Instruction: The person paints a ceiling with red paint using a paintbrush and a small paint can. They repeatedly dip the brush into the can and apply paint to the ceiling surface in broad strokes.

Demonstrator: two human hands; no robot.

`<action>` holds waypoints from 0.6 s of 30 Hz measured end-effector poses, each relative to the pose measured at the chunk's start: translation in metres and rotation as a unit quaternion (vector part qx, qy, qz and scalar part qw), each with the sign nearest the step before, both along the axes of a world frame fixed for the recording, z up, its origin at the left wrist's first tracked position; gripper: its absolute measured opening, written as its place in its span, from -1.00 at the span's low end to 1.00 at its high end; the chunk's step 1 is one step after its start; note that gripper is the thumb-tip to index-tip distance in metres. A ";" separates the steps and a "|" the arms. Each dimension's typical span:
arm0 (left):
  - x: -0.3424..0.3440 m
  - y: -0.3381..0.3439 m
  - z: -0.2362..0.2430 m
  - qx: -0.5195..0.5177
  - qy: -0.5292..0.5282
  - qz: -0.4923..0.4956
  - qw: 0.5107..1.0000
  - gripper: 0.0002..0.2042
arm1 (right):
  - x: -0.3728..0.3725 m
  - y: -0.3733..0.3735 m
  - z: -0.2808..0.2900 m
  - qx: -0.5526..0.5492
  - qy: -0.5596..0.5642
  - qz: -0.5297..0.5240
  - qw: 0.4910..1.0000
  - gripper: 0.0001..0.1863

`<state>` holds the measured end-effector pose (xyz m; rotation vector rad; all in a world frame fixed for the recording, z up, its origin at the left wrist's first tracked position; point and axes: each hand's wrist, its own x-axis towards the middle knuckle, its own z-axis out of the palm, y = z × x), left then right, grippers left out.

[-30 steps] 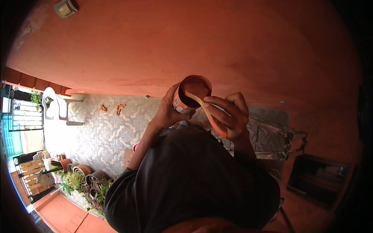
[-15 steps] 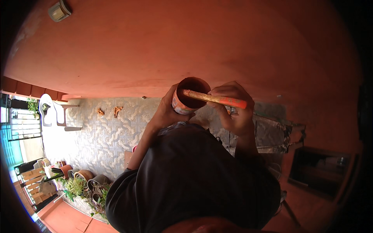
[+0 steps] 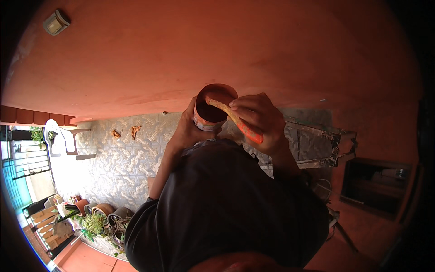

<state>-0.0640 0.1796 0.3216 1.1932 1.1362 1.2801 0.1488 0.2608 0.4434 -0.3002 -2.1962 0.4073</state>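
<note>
Between my hands is an open cylindrical can (image 3: 205,119) with reddish paint inside and a printed label on its side. My left hand (image 3: 183,131) is wrapped round the can from the left. My right hand (image 3: 259,119) grips a curved, stick-like tool (image 3: 240,124), tan with bright orange paint on it, whose upper end dips into the can; whether that end has bristles is hidden. The can and hands are over my dark shirt (image 3: 222,204), in front of a reddish-orange wall (image 3: 217,45).
A patterned tile floor (image 3: 118,158) lies below. White chairs (image 3: 67,138) and potted plants (image 3: 95,222) are at left, beside a railing (image 3: 25,158). At right are a paint-spattered ladder (image 3: 340,145) and a dark recessed opening (image 3: 371,186). A lamp (image 3: 56,22) is on the wall.
The stick swung from slanting steeply down-right to nearly level, then back to slanting down-right. The can and both my hands are now a little higher and farther left in the picture.
</note>
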 end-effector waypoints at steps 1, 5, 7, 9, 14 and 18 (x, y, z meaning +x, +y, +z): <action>0.000 0.000 -0.001 0.007 0.004 0.003 1.000 -0.11 | 0.000 0.000 -0.001 0.002 0.000 0.001 1.000 -0.56; 0.002 0.000 0.002 0.012 0.018 0.019 1.000 -0.09 | 0.000 0.000 -0.002 0.004 0.002 0.007 1.000 -0.55; 0.001 -0.001 0.003 0.009 0.020 0.016 1.000 -0.10 | 0.000 0.000 -0.002 0.010 0.000 0.009 1.000 -0.55; 0.000 -0.001 0.002 0.006 0.018 0.012 1.000 -0.09 | 0.000 0.000 -0.002 0.012 -0.001 0.010 1.000 -0.55; 0.003 0.000 -0.002 0.042 -0.024 0.020 0.999 0.00 | 0.003 0.012 -0.002 0.040 -0.020 -0.005 0.999 -0.62; 0.005 0.002 0.002 -0.008 -0.034 0.010 0.999 0.04 | 0.007 0.016 -0.004 -0.176 0.062 -0.037 0.982 -0.78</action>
